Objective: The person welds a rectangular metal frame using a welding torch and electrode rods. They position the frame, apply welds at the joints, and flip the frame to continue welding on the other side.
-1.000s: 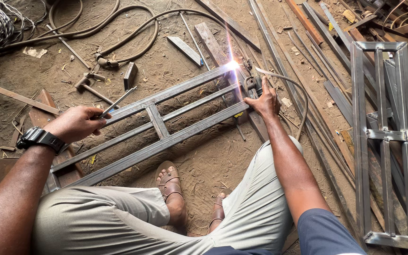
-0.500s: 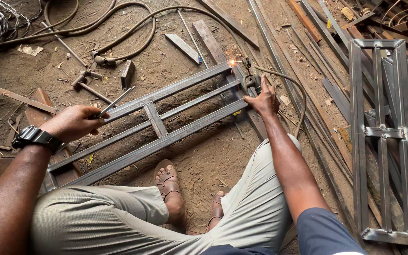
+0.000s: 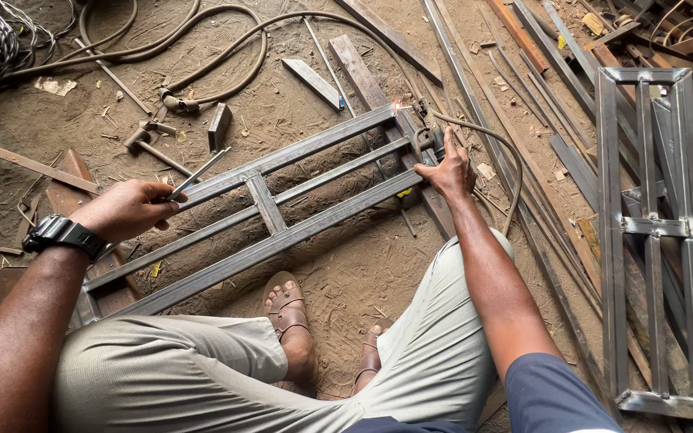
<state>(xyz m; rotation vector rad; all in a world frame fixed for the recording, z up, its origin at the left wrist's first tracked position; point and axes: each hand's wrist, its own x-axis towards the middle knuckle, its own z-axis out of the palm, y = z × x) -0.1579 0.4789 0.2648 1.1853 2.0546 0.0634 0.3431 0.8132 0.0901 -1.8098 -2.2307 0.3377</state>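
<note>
A long steel frame (image 3: 282,232) of square tubes lies slanted on the dirt floor before my knees. My right hand (image 3: 447,170) grips a welding electrode holder (image 3: 431,136) at the frame's far right end, where a small orange glow (image 3: 401,106) shows at the corner joint. My left hand (image 3: 126,210), with a black watch (image 3: 64,235) on the wrist, rests on the frame's upper rail near its left end and holds a thin metal rod (image 3: 198,175) that points up and right.
A hammer (image 3: 152,144) and a small steel block (image 3: 219,126) lie beyond the frame. Thick cables (image 3: 202,60) loop across the top. Steel strips and bars (image 3: 515,96) run along the right, beside a finished welded frame (image 3: 655,232). Sandalled feet (image 3: 290,317) rest below.
The bright welding arc at the frame's far right corner has died down to a small glow. Both hands stay in about the same places.
</note>
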